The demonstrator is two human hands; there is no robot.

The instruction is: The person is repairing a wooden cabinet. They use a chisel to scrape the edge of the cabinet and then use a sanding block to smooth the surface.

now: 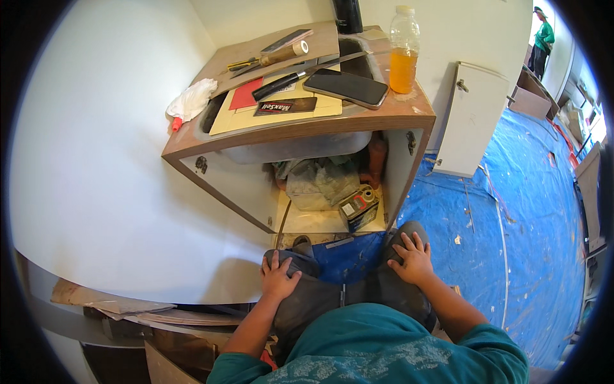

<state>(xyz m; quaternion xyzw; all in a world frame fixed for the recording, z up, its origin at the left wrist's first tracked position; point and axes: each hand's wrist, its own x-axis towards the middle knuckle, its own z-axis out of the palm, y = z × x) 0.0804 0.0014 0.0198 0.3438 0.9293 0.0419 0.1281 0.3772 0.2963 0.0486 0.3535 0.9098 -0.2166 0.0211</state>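
Observation:
My left hand (279, 276) lies on my left knee with its fingers spread, holding nothing. On the other knee rests my right hand (412, 258), its fingers also apart and empty. In front of my knees stands an open wooden cabinet (300, 132) with a sink let into its top. A smartphone (346, 87), a black-handled knife (279, 87), a wooden-handled tool (281, 55) and a dark card (285, 107) lie across it. At its right corner is a bottle of orange liquid (403, 67). Inside the cabinet, a can (359, 208) sits beside a bag-like bundle (322, 182).
A white cloth (193, 100) covers the cabinet's left corner. Against the right wall leans a detached white door (470, 118) with hinges. Blue plastic sheeting (460, 224) covers the floor. Wooden boards (115, 301) lie at the lower left. Another person (543, 38) stands far off at the upper right.

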